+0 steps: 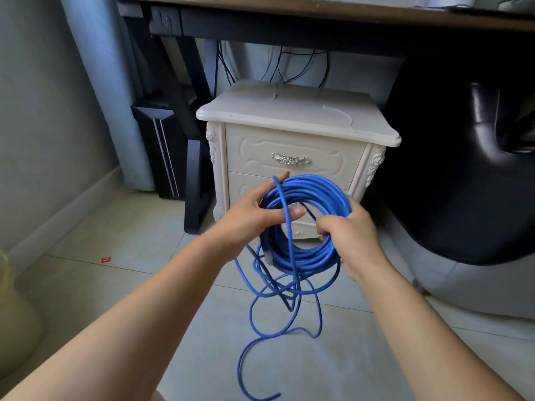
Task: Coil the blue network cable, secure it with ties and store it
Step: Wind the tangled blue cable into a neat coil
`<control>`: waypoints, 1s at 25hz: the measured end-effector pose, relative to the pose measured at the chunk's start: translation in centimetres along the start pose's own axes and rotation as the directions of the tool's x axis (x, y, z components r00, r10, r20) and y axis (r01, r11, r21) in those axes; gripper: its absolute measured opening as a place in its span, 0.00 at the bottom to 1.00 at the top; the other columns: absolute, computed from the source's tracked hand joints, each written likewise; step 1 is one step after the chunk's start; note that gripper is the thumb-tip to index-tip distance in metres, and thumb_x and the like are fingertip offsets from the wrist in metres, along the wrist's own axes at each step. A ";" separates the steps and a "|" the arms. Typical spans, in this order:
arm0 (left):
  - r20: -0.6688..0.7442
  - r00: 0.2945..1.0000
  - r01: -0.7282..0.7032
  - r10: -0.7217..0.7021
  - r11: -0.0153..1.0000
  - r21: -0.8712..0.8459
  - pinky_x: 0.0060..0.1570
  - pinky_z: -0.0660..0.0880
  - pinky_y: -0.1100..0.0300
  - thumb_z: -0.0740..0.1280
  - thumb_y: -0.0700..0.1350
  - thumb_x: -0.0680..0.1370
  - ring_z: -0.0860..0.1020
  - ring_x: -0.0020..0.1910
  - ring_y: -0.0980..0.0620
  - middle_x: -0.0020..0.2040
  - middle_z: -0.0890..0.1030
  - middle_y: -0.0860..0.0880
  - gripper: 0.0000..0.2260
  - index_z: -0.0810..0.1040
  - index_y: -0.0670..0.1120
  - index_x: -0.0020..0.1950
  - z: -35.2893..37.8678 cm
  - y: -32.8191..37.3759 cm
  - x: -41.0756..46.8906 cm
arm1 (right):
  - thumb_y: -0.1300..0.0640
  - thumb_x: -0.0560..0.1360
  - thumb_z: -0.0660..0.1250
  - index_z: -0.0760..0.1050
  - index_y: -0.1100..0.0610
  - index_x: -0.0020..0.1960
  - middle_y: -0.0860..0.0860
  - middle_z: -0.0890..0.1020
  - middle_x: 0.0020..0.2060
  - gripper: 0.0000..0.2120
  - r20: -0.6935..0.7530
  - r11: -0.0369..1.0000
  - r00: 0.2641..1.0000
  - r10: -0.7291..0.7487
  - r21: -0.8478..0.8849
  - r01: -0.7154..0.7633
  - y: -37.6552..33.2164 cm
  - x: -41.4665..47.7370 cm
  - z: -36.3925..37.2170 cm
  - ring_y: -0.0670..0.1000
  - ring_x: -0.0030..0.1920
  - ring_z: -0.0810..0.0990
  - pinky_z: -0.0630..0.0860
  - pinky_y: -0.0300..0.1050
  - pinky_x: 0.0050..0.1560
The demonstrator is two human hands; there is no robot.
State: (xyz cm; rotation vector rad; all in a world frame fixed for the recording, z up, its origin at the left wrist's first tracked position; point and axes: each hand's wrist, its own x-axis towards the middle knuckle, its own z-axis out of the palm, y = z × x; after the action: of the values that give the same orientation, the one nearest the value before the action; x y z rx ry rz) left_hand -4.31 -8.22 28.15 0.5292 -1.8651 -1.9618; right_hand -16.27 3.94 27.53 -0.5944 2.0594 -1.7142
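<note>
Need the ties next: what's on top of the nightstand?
Two thin pale strips, likely ties, lie on the nightstand; its rear edge is dim under the desk.

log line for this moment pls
step: coiling | blue cable: part coiled, untied, tail loose below | left hand: holds it | right hand: grips it
</note>
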 end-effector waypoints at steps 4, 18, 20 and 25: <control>0.002 1.000 0.023 -0.025 0.960 0.281 0.56 0.77 0.61 0.76 0.36 0.70 0.82 0.55 0.56 0.56 0.83 0.54 0.35 0.70 0.60 0.71 -1.3 -0.2 0.2 | 0.74 0.64 0.63 0.75 0.56 0.44 0.48 0.71 0.28 0.16 0.203 0.998 0.979 -0.032 -0.049 0.043 -0.3 -0.6 0.1 0.49 0.30 0.68 0.67 0.42 0.29; -0.149 0.985 0.019 0.081 0.819 0.573 0.36 0.75 0.58 0.72 0.41 0.74 0.76 0.29 0.57 0.34 0.78 0.55 0.10 0.77 0.55 0.47 -2.1 -0.4 0.5 | 0.32 0.67 0.68 0.68 0.46 0.69 0.50 0.82 0.55 0.34 0.274 0.986 0.953 0.132 0.065 -0.155 -0.8 0.7 -0.7 0.50 0.55 0.82 0.76 0.56 0.62; -0.164 0.977 -0.024 0.138 0.832 0.554 0.41 0.77 0.53 0.73 0.41 0.73 0.77 0.34 0.57 0.36 0.80 0.54 0.11 0.78 0.57 0.48 -2.9 -0.3 0.5 | 0.43 0.78 0.63 0.70 0.49 0.66 0.56 0.81 0.56 0.19 0.102 0.925 0.964 0.245 0.274 -0.264 -0.9 2.2 -2.2 0.57 0.58 0.81 0.75 0.59 0.63; -0.096 0.979 -0.098 0.178 0.833 0.545 0.44 0.75 0.59 0.73 0.40 0.74 0.78 0.39 0.57 0.41 0.82 0.53 0.13 0.78 0.57 0.51 -3.3 0.3 0.0 | 0.47 0.78 0.65 0.70 0.52 0.70 0.48 0.78 0.63 0.22 -0.038 0.978 0.983 -0.177 0.104 0.180 -1.0 1.4 -2.0 0.42 0.62 0.76 0.71 0.37 0.61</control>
State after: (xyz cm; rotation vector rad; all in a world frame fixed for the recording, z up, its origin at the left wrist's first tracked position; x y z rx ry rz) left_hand -2.60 -11.01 28.28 0.6475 -2.2850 -1.2497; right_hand -18.46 4.59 28.85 -0.7446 1.9691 -1.9309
